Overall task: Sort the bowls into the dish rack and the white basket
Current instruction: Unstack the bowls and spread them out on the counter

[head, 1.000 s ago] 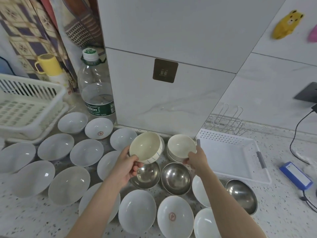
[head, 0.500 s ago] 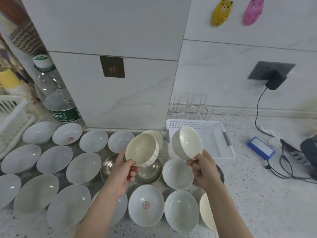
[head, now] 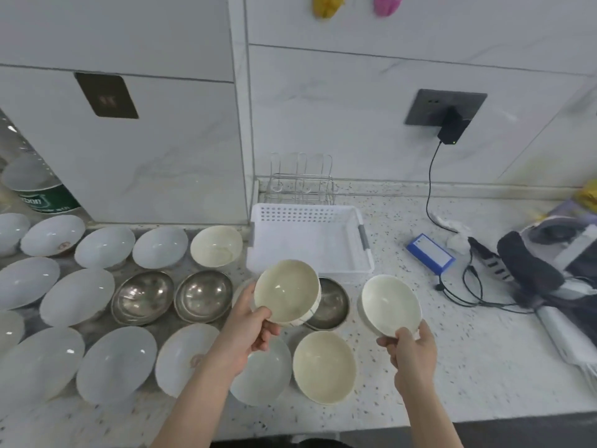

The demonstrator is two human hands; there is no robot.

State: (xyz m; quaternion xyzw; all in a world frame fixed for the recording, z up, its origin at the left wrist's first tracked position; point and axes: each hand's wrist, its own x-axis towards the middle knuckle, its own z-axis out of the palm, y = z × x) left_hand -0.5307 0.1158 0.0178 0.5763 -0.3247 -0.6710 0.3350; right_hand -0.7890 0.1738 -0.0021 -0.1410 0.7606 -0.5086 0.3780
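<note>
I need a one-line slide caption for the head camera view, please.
Left hand and right hand each hold a cream bowl above the white basket's near edge.

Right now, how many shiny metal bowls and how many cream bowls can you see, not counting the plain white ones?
Shiny metal bowls: 3
Cream bowls: 4
Total: 7

Basket (head: 310,240) right of bowl rows (head: 97,292); wire rack (head: 300,182) behind basket, against wall.
</note>
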